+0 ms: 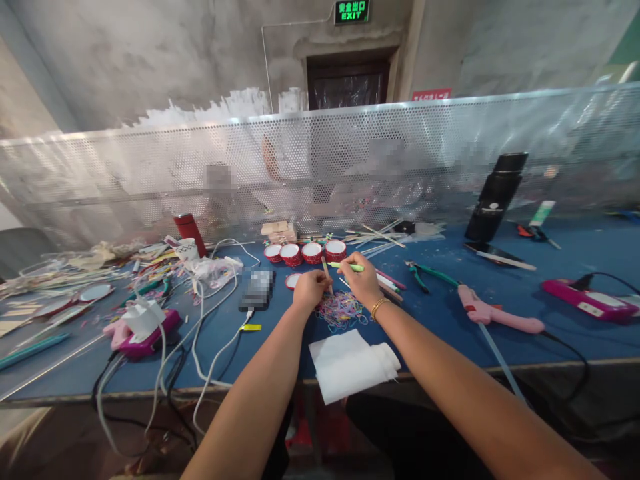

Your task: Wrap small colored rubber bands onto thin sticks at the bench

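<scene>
My right hand [361, 279] is closed around a light green marker pen [354, 267], its tip pointing left. My left hand [310, 289] is closed on a flat wooden stick [325, 268] that stands up from the fingers, close to the pen tip. Below both hands lies a loose pile of coloured rubber bands [343, 309]. Just behind the hands, red round tins with white tops [312, 251] stand in a row. Another white-topped disc [292, 281] is partly hidden by my left hand. A folded white cloth or paper [350, 365] hangs over the table's front edge.
A phone [257, 291] with a white cable lies left of my hands. On the right are green-handled pliers [434, 272], a pink glue gun [495, 312], a purple power strip [590, 300] and a black bottle [496, 197]. A perforated metal screen [240, 173] runs behind the table.
</scene>
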Tool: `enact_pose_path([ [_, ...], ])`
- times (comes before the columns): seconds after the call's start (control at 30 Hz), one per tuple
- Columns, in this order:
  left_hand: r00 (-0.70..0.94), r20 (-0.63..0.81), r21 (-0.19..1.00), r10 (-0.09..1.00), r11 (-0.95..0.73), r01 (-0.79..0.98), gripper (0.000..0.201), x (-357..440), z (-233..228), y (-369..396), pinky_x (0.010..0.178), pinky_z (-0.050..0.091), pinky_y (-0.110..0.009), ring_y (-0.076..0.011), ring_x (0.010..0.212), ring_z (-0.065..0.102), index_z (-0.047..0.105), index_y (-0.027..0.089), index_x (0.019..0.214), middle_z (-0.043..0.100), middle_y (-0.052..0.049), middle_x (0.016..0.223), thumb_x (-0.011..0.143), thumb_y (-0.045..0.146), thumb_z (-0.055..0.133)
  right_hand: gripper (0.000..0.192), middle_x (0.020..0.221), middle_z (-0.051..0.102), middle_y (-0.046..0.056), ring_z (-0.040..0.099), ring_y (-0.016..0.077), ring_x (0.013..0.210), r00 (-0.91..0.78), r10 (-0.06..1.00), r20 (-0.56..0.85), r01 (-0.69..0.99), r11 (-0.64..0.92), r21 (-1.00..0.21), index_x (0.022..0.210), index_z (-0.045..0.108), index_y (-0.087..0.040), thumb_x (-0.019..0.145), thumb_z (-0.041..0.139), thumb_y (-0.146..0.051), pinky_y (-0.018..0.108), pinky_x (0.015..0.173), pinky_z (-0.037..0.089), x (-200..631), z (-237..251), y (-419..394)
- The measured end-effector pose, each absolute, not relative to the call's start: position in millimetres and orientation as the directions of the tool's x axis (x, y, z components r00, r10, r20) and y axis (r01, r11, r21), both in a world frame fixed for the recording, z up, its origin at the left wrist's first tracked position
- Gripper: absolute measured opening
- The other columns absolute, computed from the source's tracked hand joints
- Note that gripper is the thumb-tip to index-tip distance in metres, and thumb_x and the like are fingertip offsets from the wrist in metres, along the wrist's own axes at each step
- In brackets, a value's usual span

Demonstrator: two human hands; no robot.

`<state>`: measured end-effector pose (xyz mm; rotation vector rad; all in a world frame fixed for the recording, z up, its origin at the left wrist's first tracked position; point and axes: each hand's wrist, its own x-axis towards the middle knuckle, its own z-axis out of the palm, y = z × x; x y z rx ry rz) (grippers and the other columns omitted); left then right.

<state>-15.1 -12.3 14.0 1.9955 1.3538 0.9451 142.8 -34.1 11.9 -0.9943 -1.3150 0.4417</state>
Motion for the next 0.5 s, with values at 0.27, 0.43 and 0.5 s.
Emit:
enact_pose_path([
  [0.27,0.237,0.241,0.753,0.941,-0.336,0.566,0.016,-15.2,11.8,-9.9,0.062,0.041,-0.024,-0.0137,0.066,0.062,0.075,0.017,0.078,0.074,-0.002,0.074,0.087,0.025,0.064,0.016,0.07,0.07,0.0,0.063,0.0186,0.068,0.225,0.77,0.598,0.247,0.548,-0.799,0.071,0.057,-0.025,0.081,0.06,-0.037,0.03,0.068,0.048,141.2,11.8,-34.2],
  [0.43,0.24,0.25,0.748,0.938,-0.344,0.568,0.015,-15.4,12.6,-10.1,0.063,0.041,-0.024,-0.0141,0.067,0.063,0.074,0.017,0.079,0.074,-0.003,0.075,0.087,0.025,0.065,0.016,0.07,0.07,0.0,0.059,0.0168,0.062,0.248,0.771,0.586,0.256,0.531,-0.807,0.071,0.058,-0.025,0.082,0.059,-0.037,0.029,0.063,0.045,143.3,13.1,-35.3],
  [0.5,0.239,0.243,0.746,0.94,-0.339,0.573,0.016,-15.4,12.6,-9.6,0.062,0.041,-0.024,-0.0138,0.066,0.062,0.074,0.017,0.078,0.075,-0.003,0.075,0.087,0.026,0.065,0.016,0.07,0.07,0.001,0.061,0.0178,0.066,0.24,0.77,0.591,0.247,0.541,-0.804,0.071,0.058,-0.025,0.082,0.059,-0.037,0.029,0.066,0.047,143.6,14.0,-36.4],
])
